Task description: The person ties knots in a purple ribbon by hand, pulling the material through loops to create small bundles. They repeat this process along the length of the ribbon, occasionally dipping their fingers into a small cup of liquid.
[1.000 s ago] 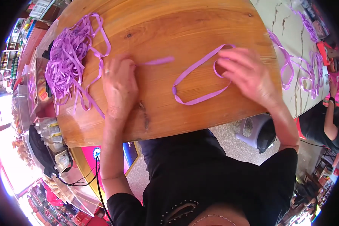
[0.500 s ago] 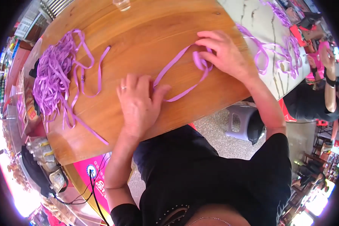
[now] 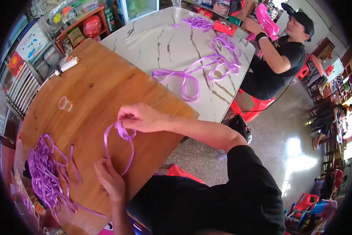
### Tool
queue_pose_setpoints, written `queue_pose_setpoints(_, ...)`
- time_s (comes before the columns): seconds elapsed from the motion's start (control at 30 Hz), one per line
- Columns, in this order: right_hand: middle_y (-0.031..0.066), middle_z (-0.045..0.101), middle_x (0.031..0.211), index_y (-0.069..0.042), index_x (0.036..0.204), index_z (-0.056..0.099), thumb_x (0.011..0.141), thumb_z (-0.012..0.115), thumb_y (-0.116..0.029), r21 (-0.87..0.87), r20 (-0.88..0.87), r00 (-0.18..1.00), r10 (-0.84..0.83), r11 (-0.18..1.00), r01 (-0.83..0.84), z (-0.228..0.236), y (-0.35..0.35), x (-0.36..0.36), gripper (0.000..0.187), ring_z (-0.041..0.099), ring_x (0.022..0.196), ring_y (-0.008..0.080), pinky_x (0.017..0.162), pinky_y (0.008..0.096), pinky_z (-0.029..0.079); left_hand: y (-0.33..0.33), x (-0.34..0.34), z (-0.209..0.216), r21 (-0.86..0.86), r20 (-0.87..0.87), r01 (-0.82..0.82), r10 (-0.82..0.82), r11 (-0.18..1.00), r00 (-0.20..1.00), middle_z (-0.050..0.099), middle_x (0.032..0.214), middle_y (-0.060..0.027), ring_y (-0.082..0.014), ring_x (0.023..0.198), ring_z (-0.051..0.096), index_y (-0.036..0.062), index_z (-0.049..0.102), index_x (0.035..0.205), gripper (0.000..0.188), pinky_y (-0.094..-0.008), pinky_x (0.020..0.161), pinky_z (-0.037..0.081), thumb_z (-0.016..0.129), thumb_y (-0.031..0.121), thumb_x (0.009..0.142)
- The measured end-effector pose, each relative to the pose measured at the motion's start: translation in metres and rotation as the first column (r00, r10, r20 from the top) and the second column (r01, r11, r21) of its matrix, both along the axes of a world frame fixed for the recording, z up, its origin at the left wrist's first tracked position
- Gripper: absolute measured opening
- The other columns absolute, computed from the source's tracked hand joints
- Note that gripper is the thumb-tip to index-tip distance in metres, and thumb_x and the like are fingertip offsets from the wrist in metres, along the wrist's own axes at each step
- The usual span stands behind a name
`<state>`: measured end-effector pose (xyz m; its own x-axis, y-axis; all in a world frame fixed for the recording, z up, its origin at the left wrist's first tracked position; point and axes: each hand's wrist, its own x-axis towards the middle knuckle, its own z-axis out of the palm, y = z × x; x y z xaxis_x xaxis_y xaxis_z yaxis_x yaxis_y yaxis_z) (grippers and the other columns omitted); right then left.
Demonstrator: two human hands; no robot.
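Note:
My right hand (image 3: 138,117) is closed on a purple ribbon (image 3: 131,150), its fingers curled over a bunched loop at the top. From there the ribbon drops in two strands over the wooden table. My left hand (image 3: 110,180) is closed too, pinching the left strand between thumb and fingers. Off to the left of both hands lies a big tangled heap of purple ribbon (image 3: 43,172) with a few loose ends trailing toward me.
A small clear cup (image 3: 65,104) and a white power strip (image 3: 66,65) sit on the wooden table (image 3: 101,82). Adjoining it, a white marbled table (image 3: 152,43) carries more purple ribbon (image 3: 191,74). Across it, a co-worker (image 3: 279,58) holds something bright pink.
The view has swung right, bringing the marbled table and co-worker further in. My right hand's spread fingers have closed on the ribbon; my left, earlier flat on the table, now pinches it.

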<state>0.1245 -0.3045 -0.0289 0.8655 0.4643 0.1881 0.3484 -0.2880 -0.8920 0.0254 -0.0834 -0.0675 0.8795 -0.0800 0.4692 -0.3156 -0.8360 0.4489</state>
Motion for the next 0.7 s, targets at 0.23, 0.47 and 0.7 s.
queue_pose_setpoints(0.23,0.0101,0.063,0.089,-0.001,0.109,0.055,0.088,0.056,-0.012,0.602,-0.346,0.887,0.305,0.797,-0.04,0.007,-0.028,0.008,0.024,0.062,0.079,0.0181,0.073,0.0322,0.05,0.003,0.029,0.034,-0.984,-0.068,-0.03,-0.213,0.175,0.975,0.052,0.082,-0.0056,-0.0177,0.076,0.055,0.0036,0.05,0.091,0.009,-0.0322,0.076,0.047,0.046,0.011,0.095)
queue_pose_setpoints(0.47,0.0048,0.061,0.089,0.0,0.11,0.057,0.089,0.055,-0.017,0.753,-0.487,0.746,0.453,0.651,0.097,-0.005,-0.02,0.021,0.027,0.057,0.079,0.0151,0.07,0.0303,0.045,0.045,0.035,0.027,-0.957,0.062,-0.062,-0.406,-0.284,0.912,0.052,0.087,-0.0046,-0.0161,0.074,0.05,0.0039,0.052,0.1,0.012,-0.0348,0.075,0.046,0.047,0.013,0.094)
queue_pose_setpoints(0.7,-0.0016,0.049,0.078,-0.001,0.116,0.054,0.093,0.049,-0.022,0.85,-0.454,0.665,0.593,0.513,0.123,-0.017,-0.023,0.03,0.032,0.044,0.075,0.0118,0.069,0.0293,0.037,0.076,0.032,0.019,-0.877,0.248,0.048,-0.366,-0.478,0.897,0.056,0.103,-0.008,-0.0168,0.08,0.051,0.0021,0.05,0.119,0.03,-0.0357,0.079,0.044,0.048,0.017,0.093)
